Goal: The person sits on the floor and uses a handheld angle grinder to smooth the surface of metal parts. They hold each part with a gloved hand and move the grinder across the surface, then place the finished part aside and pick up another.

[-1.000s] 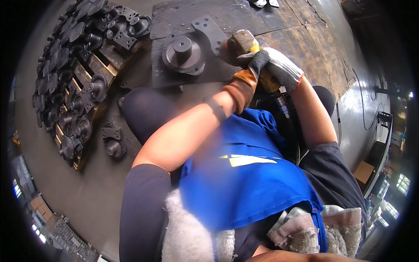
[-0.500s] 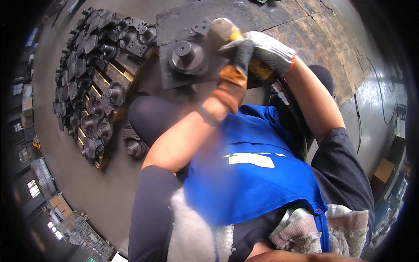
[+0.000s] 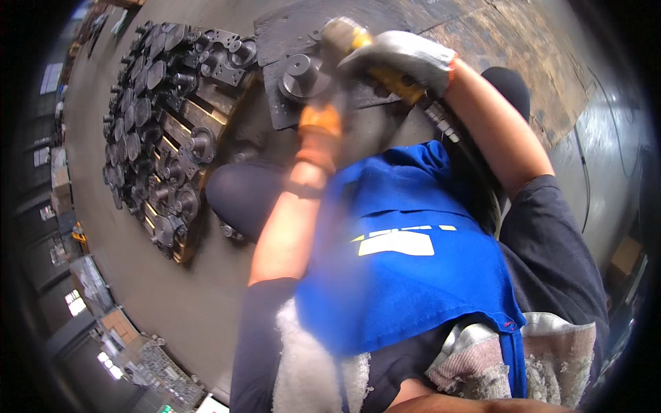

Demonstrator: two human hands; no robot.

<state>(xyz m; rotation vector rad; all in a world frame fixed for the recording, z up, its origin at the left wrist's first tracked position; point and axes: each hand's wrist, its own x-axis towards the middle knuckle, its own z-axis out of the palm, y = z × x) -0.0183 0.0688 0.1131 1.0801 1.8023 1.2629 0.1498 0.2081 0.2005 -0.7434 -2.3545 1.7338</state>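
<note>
My right hand [image 3: 420, 58], in a white knit glove with an orange cuff, is closed around a yellow air tool [image 3: 398, 84]. A metal hose fitting extends from the tool's near end, toward my apron. Its blurred, tan-grey far end [image 3: 342, 40] lies beside a dark flanged metal part [image 3: 301, 76] with a raised round hub. This part rests on a dark plate topping the bench [image 3: 279, 31]. Just nearer to me, my left hand [image 3: 322, 117] wears an orange and dark glove. Motion smears its fingers, and whether they touch the part cannot be made out.
At left, a wooden pallet [image 3: 172, 122] bears many similar dark flanged castings [image 3: 141, 103], stacked closely. Worn wooden boards [image 3: 509, 62] cover the bench at right. A dark hose runs down beside my apron [image 3: 406, 206]. Cables lie on the floor at far right.
My left hand has come away from the tool and my right hand, moving left and nearer to me. My right hand keeps hold of the tool. The view has shifted slightly.
</note>
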